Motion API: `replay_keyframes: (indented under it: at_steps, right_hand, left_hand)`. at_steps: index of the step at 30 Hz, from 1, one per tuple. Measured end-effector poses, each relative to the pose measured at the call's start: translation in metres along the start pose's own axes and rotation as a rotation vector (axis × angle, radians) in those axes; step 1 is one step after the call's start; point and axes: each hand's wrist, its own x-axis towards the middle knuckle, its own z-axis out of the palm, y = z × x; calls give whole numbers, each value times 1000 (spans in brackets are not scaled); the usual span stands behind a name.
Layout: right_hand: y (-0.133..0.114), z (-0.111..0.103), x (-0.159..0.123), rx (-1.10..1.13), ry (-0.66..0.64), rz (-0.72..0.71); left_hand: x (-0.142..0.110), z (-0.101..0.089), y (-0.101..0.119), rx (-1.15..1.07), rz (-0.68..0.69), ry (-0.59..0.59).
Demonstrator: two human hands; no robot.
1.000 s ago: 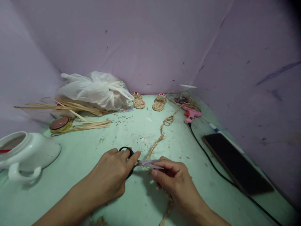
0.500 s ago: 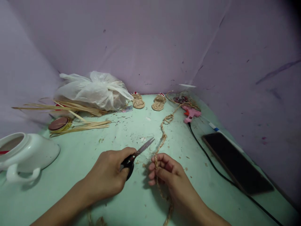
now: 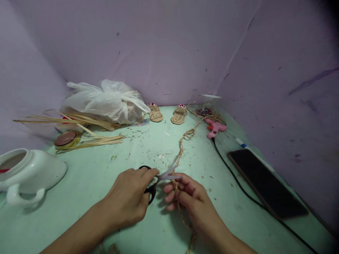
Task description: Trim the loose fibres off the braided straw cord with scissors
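Note:
My left hand (image 3: 135,194) is closed on the black handles of a pair of scissors (image 3: 165,176). Their blades are spread and lie around a braided straw cord (image 3: 181,146), just above the fingers of my right hand (image 3: 186,195). That hand pinches the cord between thumb and fingers. From there the cord runs away to a loose knot and on to a pink glue gun (image 3: 216,127) at the back, while its other part hangs down past my right wrist. Whether the blades have cut into the cord I cannot tell.
Two small woven slippers (image 3: 179,115) stand by the back wall. A white plastic bag (image 3: 108,102), straw strips (image 3: 97,141) and a round tin (image 3: 66,139) lie at the left, behind a white teapot (image 3: 37,169). A phone (image 3: 265,183) and black cable (image 3: 241,187) occupy the right.
The scissors have opened and moved right, from beside the cord to around it. My left hand has shifted slightly right with them; my right hand still pinches the cord.

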Motion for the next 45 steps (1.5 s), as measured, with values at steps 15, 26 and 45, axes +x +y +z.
replay_keyframes:
  at_steps: [15, 26, 45]
  right_hand:
    - [-3, -8, 4, -341, 244, -206]
    - [-2, -7, 3, -21, 100, -37]
    - [2, -9, 1, -147, -18, -161]
  left_hand:
    - [1, 2, 0, -404, -150, 111]
    - [-3, -1, 2, -169, 3, 109]
    - [-3, 4, -2, 149, 101, -2]
